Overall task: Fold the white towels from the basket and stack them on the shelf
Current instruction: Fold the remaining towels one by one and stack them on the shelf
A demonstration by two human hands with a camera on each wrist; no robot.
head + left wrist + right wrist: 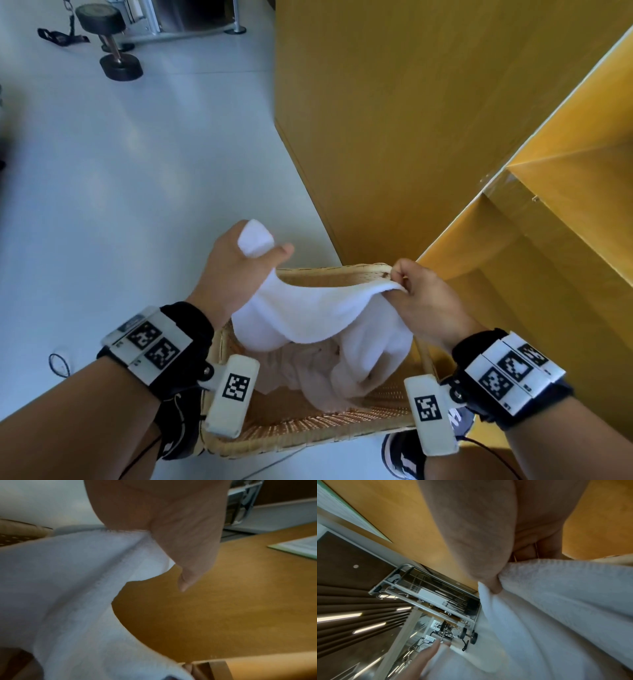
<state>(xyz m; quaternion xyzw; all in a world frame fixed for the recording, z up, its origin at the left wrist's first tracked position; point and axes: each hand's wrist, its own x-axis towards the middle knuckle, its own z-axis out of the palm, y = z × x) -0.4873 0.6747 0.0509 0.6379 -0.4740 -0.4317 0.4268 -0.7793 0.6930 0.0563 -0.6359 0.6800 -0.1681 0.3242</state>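
Pinching one corner of a white towel (318, 318), the left hand (236, 270) has its thumb pressed over the cloth and its fingers curled behind it, so that a small tuft of the corner pokes up above the grip. In the left wrist view the thumb (187, 555) lies along a stitched hem that runs away diagonally across the fabric. Just across from it, the right hand (421, 294) nips the neighbouring edge between thumb and bent fingers; the right wrist view shows the thumb (481, 545) sunk into the thick, looped pile where the cloth bunches around it.

Between the two grips the towel sags in a shallow curve, then hangs down below the right hand in loose folds. It is plain white, soft and rumpled, with no pattern that shows. Its lower end falls into a woven basket (308, 435) directly beneath the hands, where it rests on another pale crumpled cloth (301, 370); whether that is one towel or several cannot be told.

Beyond the right fingers stands a yellow wooden shelf unit (411, 120), one open compartment to the right of that hand. Well beyond the left fingers, a black dumbbell (109, 41) lies on the pale floor (120, 188). Both wrists wear black bands with printed marker tags.
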